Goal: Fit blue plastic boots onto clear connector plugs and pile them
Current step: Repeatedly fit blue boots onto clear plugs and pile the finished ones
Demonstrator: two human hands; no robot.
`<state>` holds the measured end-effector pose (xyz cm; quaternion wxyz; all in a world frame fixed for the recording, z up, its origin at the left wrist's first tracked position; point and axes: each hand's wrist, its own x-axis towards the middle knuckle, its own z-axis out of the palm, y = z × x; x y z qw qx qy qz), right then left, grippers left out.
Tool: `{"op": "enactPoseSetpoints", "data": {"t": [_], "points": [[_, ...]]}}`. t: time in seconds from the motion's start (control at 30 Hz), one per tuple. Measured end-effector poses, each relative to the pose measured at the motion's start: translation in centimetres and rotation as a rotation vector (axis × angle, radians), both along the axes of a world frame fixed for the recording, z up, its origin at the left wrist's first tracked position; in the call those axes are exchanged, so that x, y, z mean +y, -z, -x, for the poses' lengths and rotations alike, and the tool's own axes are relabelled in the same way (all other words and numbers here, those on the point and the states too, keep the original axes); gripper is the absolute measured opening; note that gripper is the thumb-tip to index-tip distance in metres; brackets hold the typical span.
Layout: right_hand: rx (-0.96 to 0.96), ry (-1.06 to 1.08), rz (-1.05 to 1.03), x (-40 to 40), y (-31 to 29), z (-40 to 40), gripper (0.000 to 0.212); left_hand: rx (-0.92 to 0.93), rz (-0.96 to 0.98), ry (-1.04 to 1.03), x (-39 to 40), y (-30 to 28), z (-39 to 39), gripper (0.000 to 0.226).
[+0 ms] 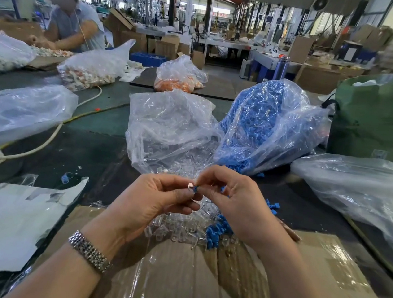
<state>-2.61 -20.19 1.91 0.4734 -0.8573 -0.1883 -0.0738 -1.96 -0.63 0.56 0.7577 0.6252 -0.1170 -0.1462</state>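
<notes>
A single wide-angle head-worn camera looks forward and down across a dark green workbench [99,122], close above the wearer's left hand [152,200] and right hand [235,203] at frame centre. A taped brown cardboard sheet [311,274] fills the 6 o'clock foreground. Factory aisles recede toward 12 o'clock, their edges bowed by the lens; a seated co-worker [74,25] appears at 10 o'clock.

Bag of plugs [168,130] left of bag of boots [267,125], loose plugs [175,230] on cardboard [299,273] before them
</notes>
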Motion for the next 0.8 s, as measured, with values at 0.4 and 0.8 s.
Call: {"op": "enactPoseSetpoints", "data": {"t": [0.4,0.8], "points": [[0.461,0.533,0.701,-3.9,0.3,-0.9,0.066,-0.007,0.057,-0.102,0.2,0.6,-0.7,0.027],[0.327,0.431,0.128,-3.5,-1.5,0.1,0.018,0.056,0.189,-0.158,0.5,0.4,-1.0,0.029]]}}
